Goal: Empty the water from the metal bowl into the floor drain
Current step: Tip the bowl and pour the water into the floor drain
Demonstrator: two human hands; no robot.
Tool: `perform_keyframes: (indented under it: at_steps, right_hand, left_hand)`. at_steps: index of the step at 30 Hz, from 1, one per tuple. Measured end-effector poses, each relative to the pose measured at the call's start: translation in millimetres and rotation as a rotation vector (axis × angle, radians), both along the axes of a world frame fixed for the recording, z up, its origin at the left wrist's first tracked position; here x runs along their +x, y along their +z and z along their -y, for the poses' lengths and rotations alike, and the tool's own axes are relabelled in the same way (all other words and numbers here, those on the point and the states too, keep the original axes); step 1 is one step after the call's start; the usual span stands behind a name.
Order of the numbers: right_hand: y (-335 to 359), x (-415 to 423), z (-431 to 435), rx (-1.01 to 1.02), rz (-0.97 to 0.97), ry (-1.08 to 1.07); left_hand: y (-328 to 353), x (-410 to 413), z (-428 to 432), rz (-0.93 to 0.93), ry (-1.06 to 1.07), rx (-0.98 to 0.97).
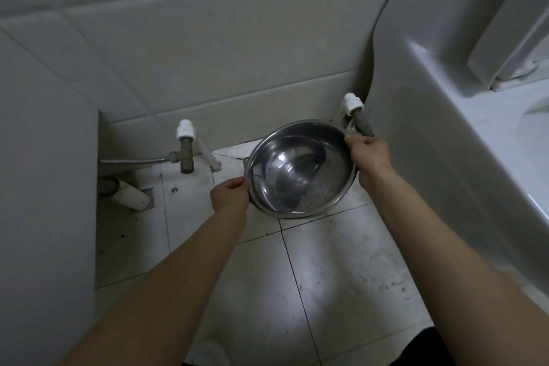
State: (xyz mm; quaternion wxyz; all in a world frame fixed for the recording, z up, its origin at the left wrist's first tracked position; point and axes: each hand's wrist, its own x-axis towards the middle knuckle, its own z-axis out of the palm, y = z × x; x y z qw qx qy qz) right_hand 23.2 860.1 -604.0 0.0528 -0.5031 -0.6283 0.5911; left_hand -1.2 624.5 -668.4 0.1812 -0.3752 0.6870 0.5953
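Metal bowl (301,168) is held in the air above the tiled floor (341,276), near the floor's far edge where it meets the tiled wall (222,68). Bowl is tilted, its near-left rim lower; a shallow pool of water (285,200) sits against that lower side of the interior.

Left hand (230,194) grips the bowl's left rim, fingers curled and clamped on the edge. Right hand (368,151) grips the far-right rim, fingers likewise closed on it. Both forearms are bare and extended forward.

Floor drain: cannot tell its position; a small bit of metal shows at the bowl's upper-left edge, identity unclear.

Left of the bowl: a valve (185,148) with a white cap, joined to a braided hose (133,161). A second white-capped fitting (355,107) stands just behind the bowl's far-right rim. A white ceramic fixture (445,98) fills the right side. Floor tiles show dark scuffs.
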Motion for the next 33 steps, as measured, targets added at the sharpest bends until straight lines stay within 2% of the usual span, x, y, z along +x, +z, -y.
perform_keyframes:
  at_steps: [14,33]
  right_hand:
    - [2,-7,6,-0.042,-0.055,-0.002]
    - [12,-6,8,-0.046,-0.036,0.004]
  left_hand:
    - [-1,-4,5,0.022,0.014,0.031]
    - [2,-6,2,0.055,0.037,0.07]
